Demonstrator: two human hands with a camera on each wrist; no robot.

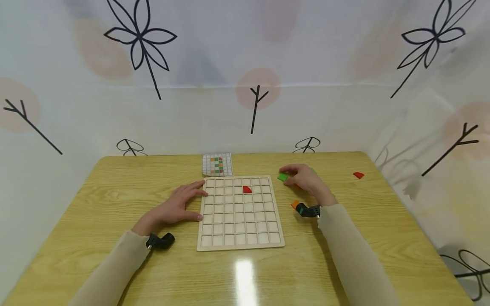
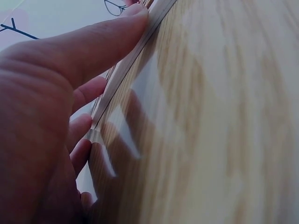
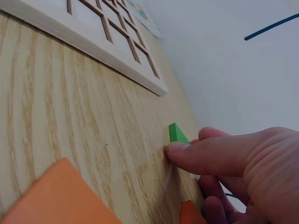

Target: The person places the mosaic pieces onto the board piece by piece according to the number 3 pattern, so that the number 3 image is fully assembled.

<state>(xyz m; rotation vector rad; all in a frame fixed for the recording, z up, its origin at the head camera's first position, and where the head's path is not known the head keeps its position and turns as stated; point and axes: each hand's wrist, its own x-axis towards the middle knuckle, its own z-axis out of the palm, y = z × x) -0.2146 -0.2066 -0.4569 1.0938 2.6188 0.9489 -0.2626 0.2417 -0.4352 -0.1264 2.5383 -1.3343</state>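
Note:
A wooden grid board (image 1: 241,246) lies flat on the table, with one red quarter-round piece (image 1: 247,190) in a cell of its second row. Along the board's left edge rests my left hand (image 1: 179,204), fingers extended and spread, the thumb lower down against the same side. To the right of the board's upper corner, my right hand (image 1: 304,178) pinches a green tile (image 1: 283,177) between thumb and fingers. Seen from the right wrist, the green tile (image 3: 177,134) stands tilted near the tabletop, partly hidden by the thumb.
Behind the board lies a printed pattern card (image 1: 206,163) with coloured shapes. An orange tile (image 1: 294,204) sits near the right wrist, partly covered by the wrist camera. Farther right is a red quarter-round piece (image 1: 358,174). Another orange piece (image 3: 190,213) shows under the right hand.

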